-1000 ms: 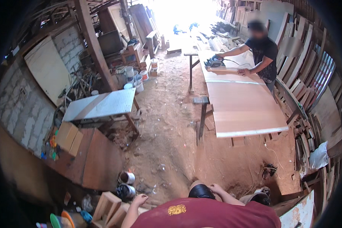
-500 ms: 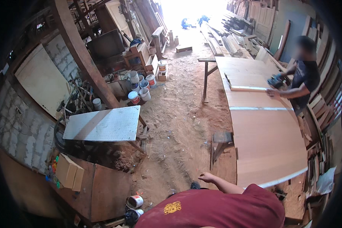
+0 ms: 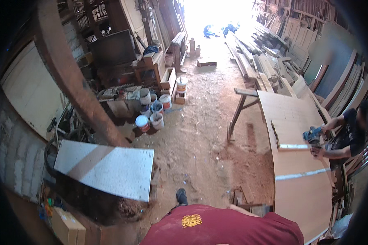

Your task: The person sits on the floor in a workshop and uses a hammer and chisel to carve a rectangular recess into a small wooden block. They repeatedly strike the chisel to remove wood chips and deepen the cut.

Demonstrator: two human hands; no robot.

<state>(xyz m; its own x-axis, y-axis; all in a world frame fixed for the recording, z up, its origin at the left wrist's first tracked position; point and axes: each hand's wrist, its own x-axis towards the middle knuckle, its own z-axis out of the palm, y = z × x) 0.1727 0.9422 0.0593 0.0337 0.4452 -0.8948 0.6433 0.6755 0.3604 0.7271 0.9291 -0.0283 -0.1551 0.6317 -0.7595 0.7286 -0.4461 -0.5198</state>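
Big wood board [image 3: 302,198] lies flat on trestles along wearer's R side, running away fwd; near trestle [image 3: 263,210] is next to R forearm [image 3: 246,210], far trestle [image 3: 246,92] under the other end. No contact w/ the board seen. R hand is hidden by the maroon shirt [image 3: 221,228], so can't tell if clenched or loose; L hand is out of view, grip likewise unknown.

Changed in last half sec: R hand was showing, now it's gone behind the shirt; a dark shoe [image 3: 181,196] has come out in front; board & trestles sit lower in view. Means wearer has prob. stepped fwd, closer alongside the board, w/ no handling visible.

On the board: smaller board [image 3: 294,130], pale strip at its near edge. Co-worker [image 3: 349,132], dark top, has one hand on a blue power tool [image 3: 312,134], other hand [image 3: 318,152] just beside it, by that strip.

Further out, L side: white-topped table [image 3: 126,167], cardboard box [image 3: 67,222] near it, thick slanted post [image 3: 73,77], buckets [image 3: 156,121] on the dirt floor [image 3: 200,134]. Far R: lumber pile [image 3: 270,67].
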